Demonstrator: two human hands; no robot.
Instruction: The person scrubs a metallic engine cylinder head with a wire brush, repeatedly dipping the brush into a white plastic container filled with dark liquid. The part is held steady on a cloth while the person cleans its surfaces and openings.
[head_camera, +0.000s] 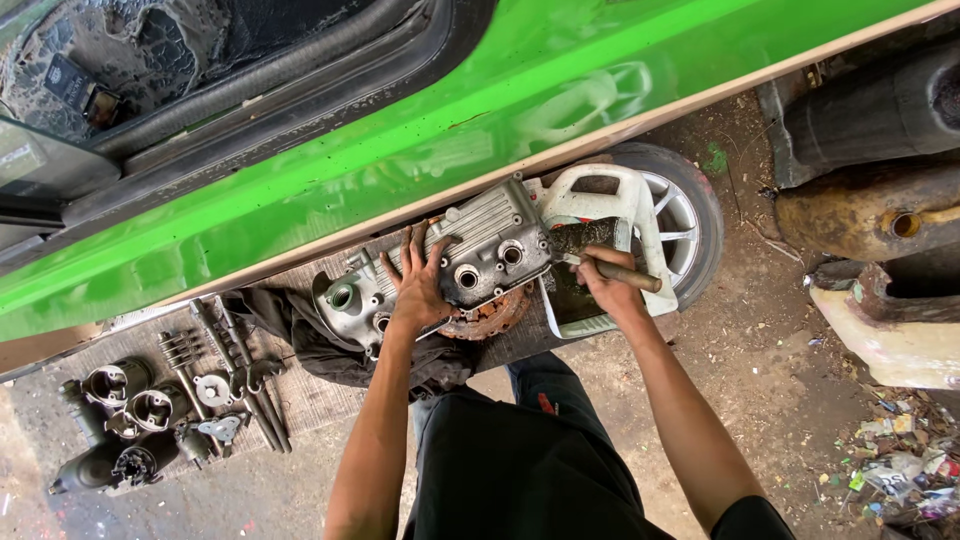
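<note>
Below the green car body (400, 150), a grey metal engine cover (450, 265) lies on a woven mat (310, 395) on the ground. Left hand (418, 285) flat on the cover, fingers spread wide, pressing on its middle. Right hand (605, 283) just right of the cover, closed around the wooden handle of a dirty brush (590, 240); bristle head sits at the cover's right end, over a cut-open white plastic jug (600, 215). Jug rests against a car wheel (680, 220), right of the cover. Rusty round disc (492, 315) pokes out under the cover's near edge. Dark cloth (320, 340) bunched at the cover's left, partly under it. Further left of the cover on the mat: long bolts and shafts (240, 380), then pistons and small engine parts (130, 410). Well right of the cover: rusty tank and black parts (880, 200), litter (900, 470) on the dirt. Person's knees in dark trousers sit just below the cover.
</note>
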